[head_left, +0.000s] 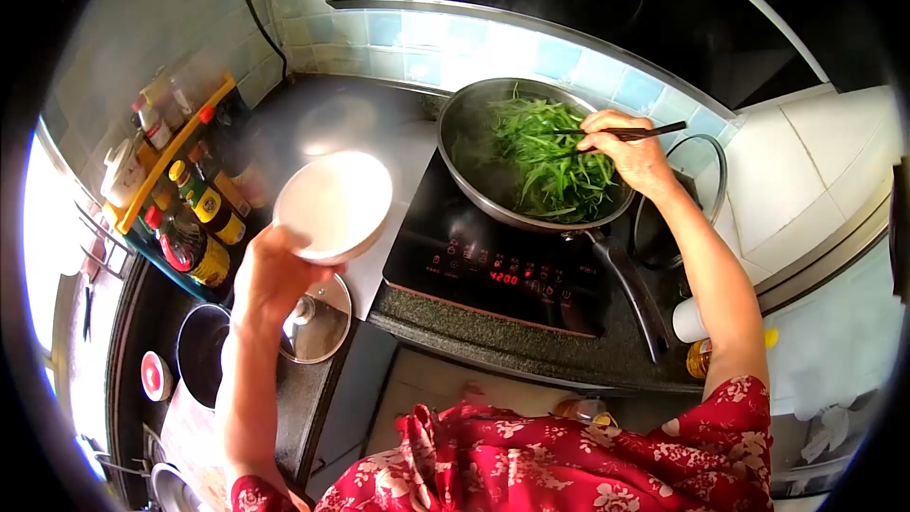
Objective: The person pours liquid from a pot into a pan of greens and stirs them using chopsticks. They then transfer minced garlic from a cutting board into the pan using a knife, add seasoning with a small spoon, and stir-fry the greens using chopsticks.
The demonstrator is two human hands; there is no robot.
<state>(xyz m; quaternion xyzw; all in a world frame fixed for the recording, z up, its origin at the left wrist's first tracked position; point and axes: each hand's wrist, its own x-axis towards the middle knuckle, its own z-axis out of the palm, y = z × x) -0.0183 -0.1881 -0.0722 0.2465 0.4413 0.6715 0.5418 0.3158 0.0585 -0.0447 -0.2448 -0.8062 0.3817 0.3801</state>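
Note:
My left hand [272,270] grips a white bowl [334,204] by its near side, tilted so that its pale inside faces me; it hangs left of the cooker. My right hand [627,150] is closed around dark chopsticks [654,132], whose tips reach into chopped green leafy vegetables [550,156]. These greens fill the right part of a frying pan [455,166], and steam rises from it. The pan rests on a black induction cooker [445,246] with red lit digits, its dark handle [630,294] pointing toward me.
Sauce bottles [207,201] crowd a rack at the left. A glass lid [322,322] lies below my left hand, beside a dark pot [202,351]. Another glass lid [716,180] leans right of the pan. A range hood [569,0] overhangs the back.

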